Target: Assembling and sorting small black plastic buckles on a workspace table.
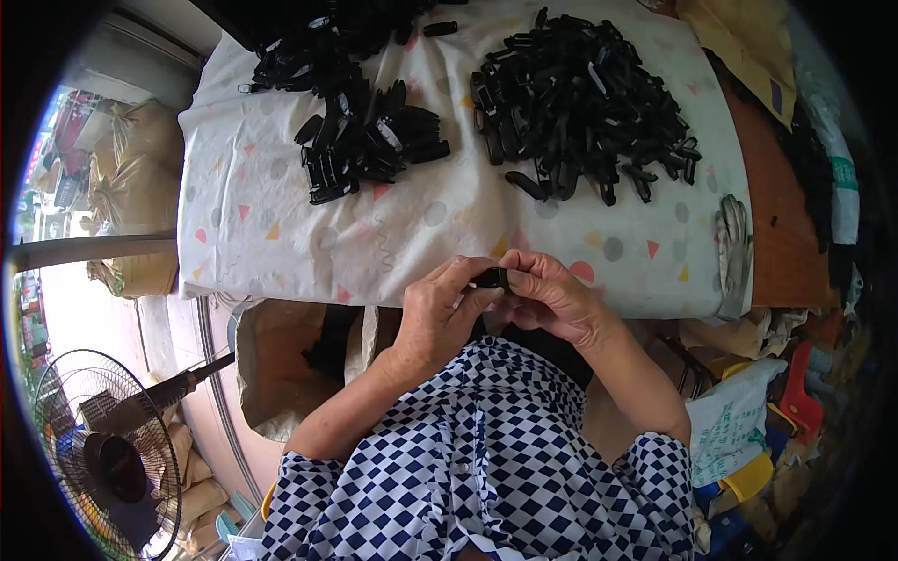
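Observation:
Close to the table's near edge, my two hands meet around a small black plastic part (pixel 488 279). My left hand (pixel 440 304) pinches it from the left between thumb and fingers. From the right, my right hand (pixel 552 294) has its thumb and fingertips closed on the same part. Much of the part is covered by the fingers, so its exact kind is hidden. Beyond the hands lie two heaps of narrow black plastic pieces: a left heap (pixel 351 140) and a larger right heap (pixel 580 103).
A patterned white cloth (pixel 309 243) covers the table. Work gloves (pixel 734 248) lie at its right edge, beside a brown board (pixel 795 243). An open sack (pixel 285 369) stands below the table on the left, near a fan (pixel 108 458). Bags (pixel 734 421) crowd the lower right.

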`<state>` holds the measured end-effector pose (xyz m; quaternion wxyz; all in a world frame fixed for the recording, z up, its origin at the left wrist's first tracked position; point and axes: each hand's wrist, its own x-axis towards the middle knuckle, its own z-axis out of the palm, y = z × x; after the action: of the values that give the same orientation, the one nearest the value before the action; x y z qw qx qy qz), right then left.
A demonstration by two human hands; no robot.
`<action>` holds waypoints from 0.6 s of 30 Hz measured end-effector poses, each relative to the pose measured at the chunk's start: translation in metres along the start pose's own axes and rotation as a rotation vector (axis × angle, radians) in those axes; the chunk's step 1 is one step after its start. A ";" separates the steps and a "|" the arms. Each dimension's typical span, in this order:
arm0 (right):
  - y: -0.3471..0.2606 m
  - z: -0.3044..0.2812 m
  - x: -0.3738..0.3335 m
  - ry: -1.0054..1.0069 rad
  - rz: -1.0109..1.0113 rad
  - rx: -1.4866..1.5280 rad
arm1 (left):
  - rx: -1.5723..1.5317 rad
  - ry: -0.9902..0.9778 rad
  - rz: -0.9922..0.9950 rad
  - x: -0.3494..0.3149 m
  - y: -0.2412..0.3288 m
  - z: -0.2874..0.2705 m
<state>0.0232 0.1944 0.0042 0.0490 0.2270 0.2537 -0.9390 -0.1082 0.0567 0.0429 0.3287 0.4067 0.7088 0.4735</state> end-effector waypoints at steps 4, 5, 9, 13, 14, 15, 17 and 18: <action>-0.005 0.019 0.002 -0.055 -0.105 -0.132 | -0.229 0.031 0.157 0.009 -0.015 -0.002; -0.004 0.025 0.002 -0.115 -0.091 -0.138 | -0.404 0.006 0.147 0.008 -0.021 -0.001; 0.006 0.028 0.007 -0.301 -0.077 -0.155 | -0.911 -0.112 -0.203 -0.005 -0.021 -0.003; 0.024 0.035 0.017 -0.084 -0.182 -0.174 | -0.914 -0.096 -0.246 -0.008 -0.017 -0.003; 0.028 0.036 0.019 -0.044 -0.209 -0.161 | -0.911 -0.123 -0.242 -0.010 -0.021 -0.002; 0.030 0.038 0.022 -0.051 -0.204 -0.170 | -0.891 -0.121 -0.226 -0.010 -0.022 -0.004; 0.030 0.047 0.026 0.040 -0.204 -0.292 | -0.907 -0.111 -0.200 -0.009 -0.029 -0.009; 0.027 0.052 0.027 0.040 -0.202 -0.299 | -0.920 -0.110 -0.179 -0.009 -0.033 -0.012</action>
<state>-0.0159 0.1453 0.0196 -0.0173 0.2092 0.4129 -0.8863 -0.1234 0.0369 0.0171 0.5515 0.1806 0.4392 0.6858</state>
